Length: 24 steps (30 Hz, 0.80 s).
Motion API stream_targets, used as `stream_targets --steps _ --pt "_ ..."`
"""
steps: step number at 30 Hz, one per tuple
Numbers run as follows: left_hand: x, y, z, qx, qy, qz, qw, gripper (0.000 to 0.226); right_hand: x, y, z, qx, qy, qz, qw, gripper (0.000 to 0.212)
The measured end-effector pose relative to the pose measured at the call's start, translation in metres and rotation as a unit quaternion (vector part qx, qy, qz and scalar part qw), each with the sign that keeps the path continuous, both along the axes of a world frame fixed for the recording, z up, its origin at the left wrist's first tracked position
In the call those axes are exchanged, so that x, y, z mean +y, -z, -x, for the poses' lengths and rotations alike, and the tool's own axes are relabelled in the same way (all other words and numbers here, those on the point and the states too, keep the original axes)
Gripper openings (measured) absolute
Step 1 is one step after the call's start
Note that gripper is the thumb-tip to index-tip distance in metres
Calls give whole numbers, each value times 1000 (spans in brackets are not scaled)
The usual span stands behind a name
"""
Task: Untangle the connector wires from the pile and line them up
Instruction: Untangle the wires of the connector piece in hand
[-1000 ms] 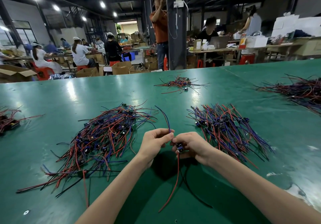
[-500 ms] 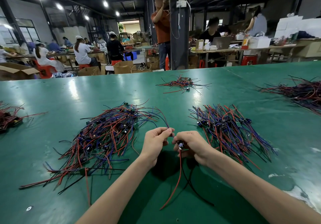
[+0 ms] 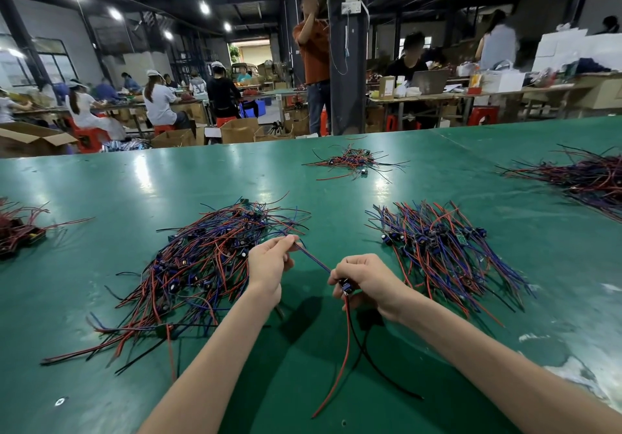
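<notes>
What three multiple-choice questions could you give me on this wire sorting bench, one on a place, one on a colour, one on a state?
1. Where does the messier pile lie?
A. left of the left hand
B. right of the right hand
C. on the floor

2. Which colours are the two wires trailing from the connector toward the person?
A. yellow and green
B. red and black
C. white and grey

3. How is the blue wire held?
A. dropped and lying loose
B. coiled round a wrist
C. stretched between both hands

Answers:
1 A: the tangled heap spreads out on the left hand's outer side.
2 B: a red wire and a black wire run down from the connector.
3 C: the left hand pinches the wire's end and the right hand grips the connector.
</notes>
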<state>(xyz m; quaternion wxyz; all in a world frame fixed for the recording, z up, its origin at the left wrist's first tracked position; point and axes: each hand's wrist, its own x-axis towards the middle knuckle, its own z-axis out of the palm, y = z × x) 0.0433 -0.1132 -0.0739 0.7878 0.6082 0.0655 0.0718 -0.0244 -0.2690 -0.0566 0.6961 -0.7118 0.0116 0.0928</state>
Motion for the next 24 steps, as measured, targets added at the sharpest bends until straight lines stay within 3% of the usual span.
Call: stream_targets --steps 10,18,24 --pt "3 -3 -3 63 12 76 995 19 -3 1 1 -13 -5 25 1000 20" --pt "8 -5 -2 56 0 77 995 23 -4 3 1 -13 -7 49 999 17" --pt "11 -7 -1 72 13 126 989 26 -5 5 0 -15 -8 61 998 18"
